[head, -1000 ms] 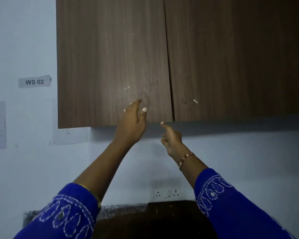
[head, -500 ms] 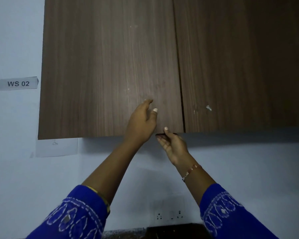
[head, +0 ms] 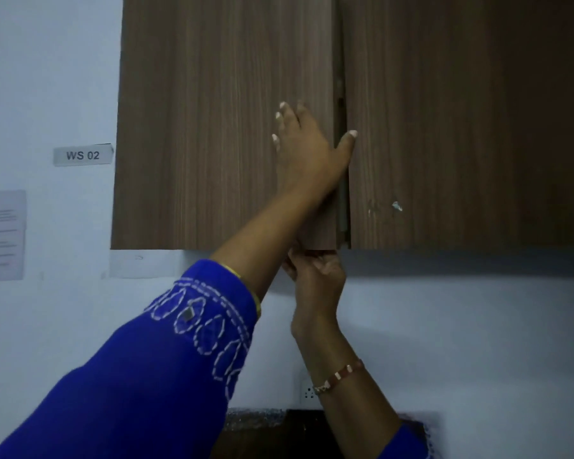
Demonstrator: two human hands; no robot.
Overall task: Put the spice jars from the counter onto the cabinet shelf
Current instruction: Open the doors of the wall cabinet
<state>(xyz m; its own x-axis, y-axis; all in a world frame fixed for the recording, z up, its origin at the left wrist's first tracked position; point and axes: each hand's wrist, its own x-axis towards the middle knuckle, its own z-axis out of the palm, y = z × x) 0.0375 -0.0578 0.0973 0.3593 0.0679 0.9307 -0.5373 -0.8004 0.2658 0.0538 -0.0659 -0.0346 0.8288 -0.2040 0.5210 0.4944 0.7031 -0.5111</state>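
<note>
A brown wooden wall cabinet fills the upper view, with a left door [head: 212, 134] and a right door [head: 461, 127]. The left door stands slightly ajar, showing a narrow dark gap at the seam. My left hand [head: 305, 144] lies flat on the left door near the seam, fingers straight, thumb reaching across the gap. My right hand [head: 315, 270] is under the left door's bottom right corner, fingers curled round its lower edge. No spice jars and no shelf are in sight.
A white wall carries a "WS 02" label [head: 83, 155] and a paper notice [head: 0, 235] at the left. Below, a wall socket [head: 307, 392] and a strip of dark counter [head: 279, 425] show between my blue sleeves.
My left hand slid up the left door toward the seam. My right hand took hold of the door's bottom corner, and the door has come slightly ajar.
</note>
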